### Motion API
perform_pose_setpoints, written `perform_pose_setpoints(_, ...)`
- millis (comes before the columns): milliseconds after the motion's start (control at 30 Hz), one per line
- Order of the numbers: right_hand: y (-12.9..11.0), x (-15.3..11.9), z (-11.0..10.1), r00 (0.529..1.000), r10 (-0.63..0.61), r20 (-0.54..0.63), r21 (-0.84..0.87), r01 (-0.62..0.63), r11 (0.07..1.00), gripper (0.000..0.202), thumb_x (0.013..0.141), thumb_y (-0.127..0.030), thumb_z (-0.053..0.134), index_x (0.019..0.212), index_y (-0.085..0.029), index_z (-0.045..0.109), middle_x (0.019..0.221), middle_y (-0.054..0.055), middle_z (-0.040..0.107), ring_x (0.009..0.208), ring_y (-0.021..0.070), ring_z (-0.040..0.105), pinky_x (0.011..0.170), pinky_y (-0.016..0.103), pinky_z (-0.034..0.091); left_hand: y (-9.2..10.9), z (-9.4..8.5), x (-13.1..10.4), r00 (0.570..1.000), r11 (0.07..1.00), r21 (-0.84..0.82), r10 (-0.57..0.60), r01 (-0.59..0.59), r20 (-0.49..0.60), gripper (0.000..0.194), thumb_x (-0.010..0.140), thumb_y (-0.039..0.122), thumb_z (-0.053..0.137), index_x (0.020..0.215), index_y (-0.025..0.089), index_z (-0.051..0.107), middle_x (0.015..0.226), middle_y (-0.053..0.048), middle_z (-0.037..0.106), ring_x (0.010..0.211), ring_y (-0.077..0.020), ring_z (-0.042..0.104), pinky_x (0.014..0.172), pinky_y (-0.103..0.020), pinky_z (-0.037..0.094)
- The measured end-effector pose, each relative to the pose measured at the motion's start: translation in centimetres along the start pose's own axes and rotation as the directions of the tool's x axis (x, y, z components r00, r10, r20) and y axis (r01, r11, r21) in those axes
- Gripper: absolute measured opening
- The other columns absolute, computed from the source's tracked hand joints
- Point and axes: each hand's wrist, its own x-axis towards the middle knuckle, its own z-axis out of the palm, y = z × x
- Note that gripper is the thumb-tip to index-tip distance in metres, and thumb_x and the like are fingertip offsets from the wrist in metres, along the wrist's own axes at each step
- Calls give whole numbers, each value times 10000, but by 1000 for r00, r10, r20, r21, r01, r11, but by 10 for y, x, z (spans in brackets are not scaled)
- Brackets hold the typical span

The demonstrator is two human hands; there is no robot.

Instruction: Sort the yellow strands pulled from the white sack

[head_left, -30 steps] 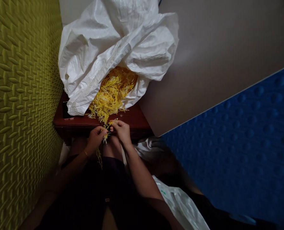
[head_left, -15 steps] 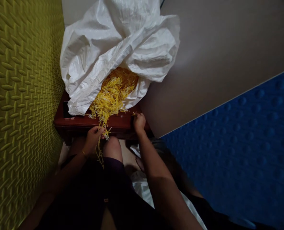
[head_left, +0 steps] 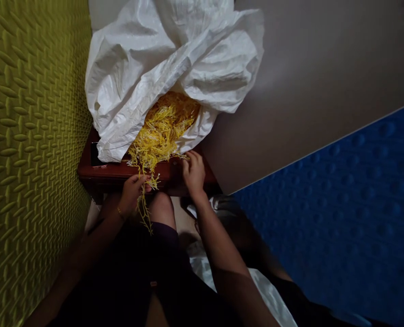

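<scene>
A heap of yellow and white stringy strands (head_left: 163, 131) spills from the mouth of a white woven sack (head_left: 130, 86) onto a dark red stool or small table (head_left: 113, 170). My left hand (head_left: 133, 193) pinches some of the strands at its front edge, and a few thin ones dangle below the fingers. At the right end of the heap, my right hand (head_left: 194, 175) reaches over the red surface with its fingers slightly apart, the fingertips by the outermost strands. Nothing can be made out in its grasp.
A dark phone-like object (head_left: 98, 154) lies at the red surface's left end. Yellow textured wall (head_left: 35, 136) stands at left; a grey panel (head_left: 290, 81) and blue textured surface (head_left: 352, 204) are at right. White sheeting (head_left: 202, 268) lies below my right arm.
My right hand has moved slightly up and left toward the heap, and its fingers have spread from a closed pose. My left hand still pinches the strands.
</scene>
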Motion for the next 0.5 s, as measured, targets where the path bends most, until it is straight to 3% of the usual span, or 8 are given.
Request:
perform_pose_setpoints(100, -53, -34, -18, 958, -285, 34, 230, 270, 935, 319, 868, -326, 436, 1150, -232, 552, 1128, 80, 565, 1091, 218, 486, 933, 376, 379, -1, 0, 1, 1000, 999, 32, 6, -6, 2, 287, 620, 337, 704, 788, 119, 624, 733, -20, 643, 543, -64, 563, 538, -197, 477)
perform_pose_setpoints(200, -85, -57, -25, 904, -391, 172, 235, 348, 908, 357, 819, -345, 541, 1155, -226, 561, 1099, 86, 578, 1033, 232, 498, 888, 380, 397, -1, -1, 1, 999, 998, 43, 45, -45, 15, 270, 609, 323, 706, 765, 118, 627, 677, 0, 631, 547, -66, 561, 513, -172, 448)
perform_pose_setpoints(267, -90, -62, -22, 903, -372, 216, 237, 321, 917, 309, 842, -309, 514, 1130, -222, 582, 1023, 82, 608, 959, 220, 518, 833, 363, 413, 0, -2, 0, 998, 997, 52, 60, -61, 20, 259, 616, 320, 702, 762, 119, 632, 671, 3, 629, 555, -66, 562, 526, -175, 452)
perform_pose_setpoints(367, -84, -61, -13, 938, -289, 191, 350, 210, 913, 211, 863, -275, 482, 990, -218, 640, 886, 56, 640, 851, 190, 549, 780, 334, 423, 2, -1, -4, 999, 996, 81, 30, -33, 36, 281, 626, 344, 699, 786, 121, 637, 727, -18, 645, 581, -78, 584, 581, -211, 486)
perform_pose_setpoints(500, -76, -59, -3, 976, -63, 208, 588, -73, 805, 158, 822, -298, 538, 852, -207, 664, 835, 31, 661, 816, 173, 594, 777, 313, 442, 3, 4, -10, 996, 994, 92, 46, -54, 80, 278, 628, 331, 697, 801, 129, 617, 792, -21, 644, 610, -76, 590, 631, -232, 503)
